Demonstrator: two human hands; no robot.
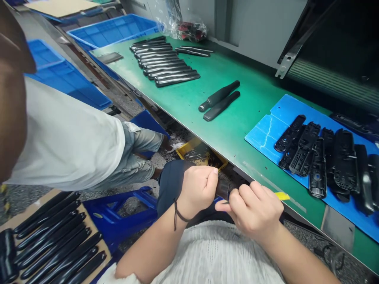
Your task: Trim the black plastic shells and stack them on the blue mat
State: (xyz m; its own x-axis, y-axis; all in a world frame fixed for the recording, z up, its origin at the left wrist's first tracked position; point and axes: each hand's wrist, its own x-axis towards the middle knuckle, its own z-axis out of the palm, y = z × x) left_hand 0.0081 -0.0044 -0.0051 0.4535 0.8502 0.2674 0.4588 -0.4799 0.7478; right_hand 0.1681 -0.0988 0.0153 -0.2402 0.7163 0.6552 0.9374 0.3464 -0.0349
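My left hand (199, 187) is closed around a dark plastic part (222, 190), whose end sticks out toward my right hand; the rest is hidden in my fist. In my closed right hand (256, 207) is a slim tool with a yellow handle (282, 196), its working end close to the dark part and hidden by my fingers. Both hands are held over my lap, at the near edge of the green table (177, 96). Beyond them, two long black plastic handle pieces (223, 100) lie side by side on the table.
A row of glossy black pieces (164, 61) lies farther back. To the right, black housings (318, 154) sit on a blue sheet (268, 130). A person (71, 138) stands at left, near more black pieces (59, 240). A yellow bin (185, 148) stands below the table.
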